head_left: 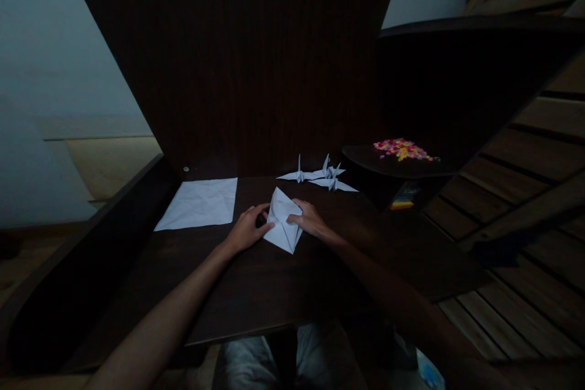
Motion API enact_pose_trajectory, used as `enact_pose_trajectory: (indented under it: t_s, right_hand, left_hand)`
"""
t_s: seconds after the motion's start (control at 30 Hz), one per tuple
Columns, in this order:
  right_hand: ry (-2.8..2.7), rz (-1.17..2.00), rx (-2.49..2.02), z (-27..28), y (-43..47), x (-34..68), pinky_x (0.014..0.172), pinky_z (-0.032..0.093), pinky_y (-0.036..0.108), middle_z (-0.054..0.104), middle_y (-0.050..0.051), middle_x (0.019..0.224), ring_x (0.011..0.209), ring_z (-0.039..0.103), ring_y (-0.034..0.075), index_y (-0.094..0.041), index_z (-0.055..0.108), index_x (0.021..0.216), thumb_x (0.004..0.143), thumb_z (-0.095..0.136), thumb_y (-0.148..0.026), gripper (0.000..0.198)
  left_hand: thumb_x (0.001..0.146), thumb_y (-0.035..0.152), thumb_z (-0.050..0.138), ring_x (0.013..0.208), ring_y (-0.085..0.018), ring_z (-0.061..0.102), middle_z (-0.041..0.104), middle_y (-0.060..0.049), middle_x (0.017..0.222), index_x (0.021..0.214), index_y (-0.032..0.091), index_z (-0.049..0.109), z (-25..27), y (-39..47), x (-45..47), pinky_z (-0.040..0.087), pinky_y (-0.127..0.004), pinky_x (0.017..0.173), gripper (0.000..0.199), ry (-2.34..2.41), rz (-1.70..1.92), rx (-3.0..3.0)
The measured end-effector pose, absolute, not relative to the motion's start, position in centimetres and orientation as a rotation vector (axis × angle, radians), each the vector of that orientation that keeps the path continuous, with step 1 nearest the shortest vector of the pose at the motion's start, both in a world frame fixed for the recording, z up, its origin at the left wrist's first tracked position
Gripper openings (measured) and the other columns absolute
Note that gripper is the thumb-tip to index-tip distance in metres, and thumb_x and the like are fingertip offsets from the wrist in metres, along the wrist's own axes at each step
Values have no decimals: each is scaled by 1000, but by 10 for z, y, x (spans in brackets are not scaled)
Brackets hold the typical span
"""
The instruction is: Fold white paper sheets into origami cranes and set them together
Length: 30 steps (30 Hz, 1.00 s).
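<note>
Between my hands is a partly folded piece of white paper, diamond-shaped, with creases and a flap running to its near corner. My left hand grips its left edge, thumb on top and fingers at the side. On the opposite edge, my right hand pinches the paper with the thumb lying over it; the other fingers are partly hidden behind. Beyond the hands, several folded white paper cranes stand close together. A flat, creased white sheet lies to the left of my left hand.
The dark wooden desk has a tall back panel and a raised left side. On a small rounded shelf at right lies a heap of pink, red and yellow small pieces. A colourful item sits beneath it.
</note>
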State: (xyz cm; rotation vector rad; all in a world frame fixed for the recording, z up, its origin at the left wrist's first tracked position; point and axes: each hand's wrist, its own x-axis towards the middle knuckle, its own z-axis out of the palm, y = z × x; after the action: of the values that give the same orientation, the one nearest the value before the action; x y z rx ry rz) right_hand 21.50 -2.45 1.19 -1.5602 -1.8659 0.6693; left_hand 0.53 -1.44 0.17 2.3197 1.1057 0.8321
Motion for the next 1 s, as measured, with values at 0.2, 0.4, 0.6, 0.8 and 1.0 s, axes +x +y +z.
enact_pose_trajectory:
  t_s: [0.2,0.4,0.6,0.8,1.0]
  right_hand:
    - [-1921,596,-1542,14,-27,214,76,44,30,65,3,92,86,59,19,-19,61,96,63,71,-29,36]
    - [-1876,610,-1537,9,-24,214,77,45,31,67,3,91,85,62,21,-19,60,94,60,75,-42,43]
    - [-1820,642,-1517,7,-24,214,71,46,29,67,3,86,79,62,19,-17,62,89,61,75,-38,37]
    - [-1836,615,-1556,10,-26,212,70,46,29,65,2,84,78,60,18,-17,62,88,60,75,-34,35]
    - [-1831,614,-1525,6,-24,213,70,46,28,66,3,88,80,61,18,-18,63,93,60,75,-33,38]
  left_hand:
    - [76,31,64,82,-19,59,64,-3,86,121,15,52,0,-15,8,48,-34,80,49,1139,856,2298]
    - [75,31,65,77,-17,59,64,-3,85,119,16,52,-2,-14,8,49,-31,75,49,1132,886,2251]
    - [74,33,66,75,-16,60,64,-1,83,118,17,51,-3,-14,8,49,-30,73,50,1126,886,2224]
    - [76,26,63,83,-15,59,61,-1,93,117,19,44,4,-22,9,48,-30,78,46,1044,896,2207]
    - [81,23,56,98,-21,55,62,-5,100,99,20,58,8,-24,12,42,-38,91,18,935,821,2421]
